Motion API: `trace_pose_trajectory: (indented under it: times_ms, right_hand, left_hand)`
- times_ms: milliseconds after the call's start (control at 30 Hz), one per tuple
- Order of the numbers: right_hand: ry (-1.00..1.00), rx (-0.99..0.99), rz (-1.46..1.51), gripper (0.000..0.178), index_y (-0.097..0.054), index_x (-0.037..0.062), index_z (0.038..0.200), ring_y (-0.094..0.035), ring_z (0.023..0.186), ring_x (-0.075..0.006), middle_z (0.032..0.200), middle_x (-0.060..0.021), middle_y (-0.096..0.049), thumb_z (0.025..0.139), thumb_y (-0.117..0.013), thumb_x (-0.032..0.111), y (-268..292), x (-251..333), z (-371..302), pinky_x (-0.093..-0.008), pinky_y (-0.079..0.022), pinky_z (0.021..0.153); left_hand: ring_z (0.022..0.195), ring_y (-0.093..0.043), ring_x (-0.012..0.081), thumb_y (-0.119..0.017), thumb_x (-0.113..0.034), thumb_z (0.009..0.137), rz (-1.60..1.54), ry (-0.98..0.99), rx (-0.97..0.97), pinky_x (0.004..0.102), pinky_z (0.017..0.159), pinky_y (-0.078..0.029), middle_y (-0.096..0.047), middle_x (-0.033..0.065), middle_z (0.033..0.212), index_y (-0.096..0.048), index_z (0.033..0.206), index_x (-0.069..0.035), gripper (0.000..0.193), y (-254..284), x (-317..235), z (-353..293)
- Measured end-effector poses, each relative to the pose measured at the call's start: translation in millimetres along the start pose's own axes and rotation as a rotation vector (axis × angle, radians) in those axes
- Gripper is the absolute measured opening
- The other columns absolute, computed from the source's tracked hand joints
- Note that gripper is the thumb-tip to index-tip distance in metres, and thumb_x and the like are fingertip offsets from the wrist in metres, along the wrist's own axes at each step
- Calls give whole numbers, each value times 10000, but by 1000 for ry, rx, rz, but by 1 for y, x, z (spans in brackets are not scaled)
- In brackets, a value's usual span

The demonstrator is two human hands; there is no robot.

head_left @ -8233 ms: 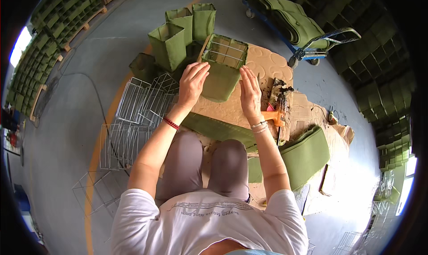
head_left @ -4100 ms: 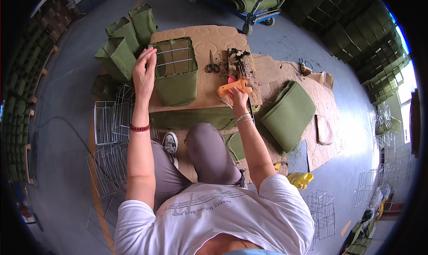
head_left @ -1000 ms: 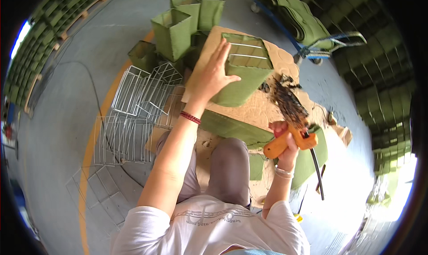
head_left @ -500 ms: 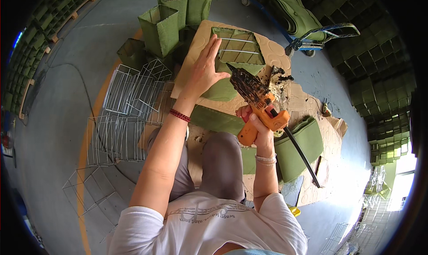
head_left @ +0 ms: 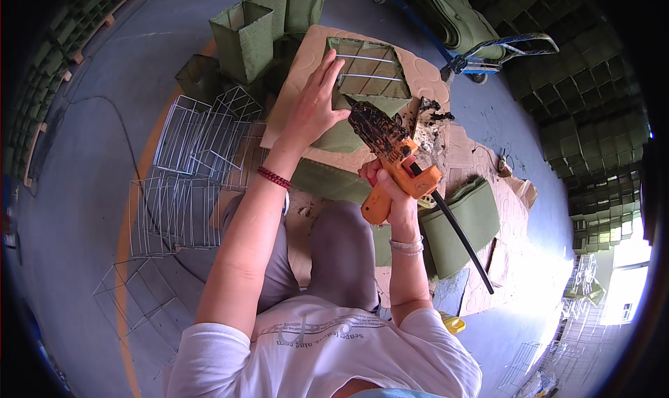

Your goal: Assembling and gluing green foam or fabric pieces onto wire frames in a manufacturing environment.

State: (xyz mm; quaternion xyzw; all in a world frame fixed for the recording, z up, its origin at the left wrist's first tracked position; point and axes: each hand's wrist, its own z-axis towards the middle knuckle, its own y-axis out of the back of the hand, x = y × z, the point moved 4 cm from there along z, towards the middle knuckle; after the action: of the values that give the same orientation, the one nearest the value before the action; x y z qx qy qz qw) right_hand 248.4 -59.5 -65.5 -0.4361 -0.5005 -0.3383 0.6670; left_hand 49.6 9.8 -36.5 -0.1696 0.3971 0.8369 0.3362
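Observation:
An orange glue gun is in my right hand, whose fingers wrap round its handle. Dark residue cakes its front end, and a black glue stick sticks out at the back. The gun's tip is close to the near left corner of a green fabric-covered box with a wire frame across its open top. My left hand lies along the left side of that box, fingers stretched out at its rim and thumb spread toward the gun's tip. The box stands on a cardboard sheet.
Bare wire frames are piled at my left. Finished-looking green boxes stand beyond them. Folded green fabric lies at my right, near a residue-covered piece. A blue trolley carries fabric at the back; stacked green boxes line the right.
The whole view has shifted slightly, so things appear a little further left. Both hands and the glue gun keep nearly the same place against the box.

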Motion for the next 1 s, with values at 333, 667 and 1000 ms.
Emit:
trace_pose_trajectory:
  times_ms: [333, 667, 1000]
  right_hand:
    - [5, 5, 18, 181, -582, 17, 1008, -548, 857, -128, 884, -56, -608, 902, -619, 158, -2, 0, -1, -277, -430, 762]
    - [17, -18, 55, 176, -567, 16, 1014, -554, 835, -143, 859, -53, -589, 902, -622, 140, 0, 1, -2, -291, -437, 750]
    - [37, -20, 53, 155, -561, 11, 1012, -552, 822, -150, 850, -54, -579, 904, -615, 109, 2, -1, -2, -309, -454, 782]
  left_hand:
    - [1347, -380, 280, -832, -83, 636, 47, -39, 4, 384, 1055, -429, -290, 95, 1521, -366, 1390, -63, 887, -2, -3, -1]
    - [1376, -344, 273, -755, 11, 663, -18, 23, 33, 356, 1096, -393, -288, 79, 1525, -354, 1387, -65, 831, 0, -6, -2]
    - [1372, -349, 286, -776, -17, 662, -25, 11, 26, 363, 1101, -386, -293, 90, 1520, -357, 1380, -57, 832, 1, -7, -1]
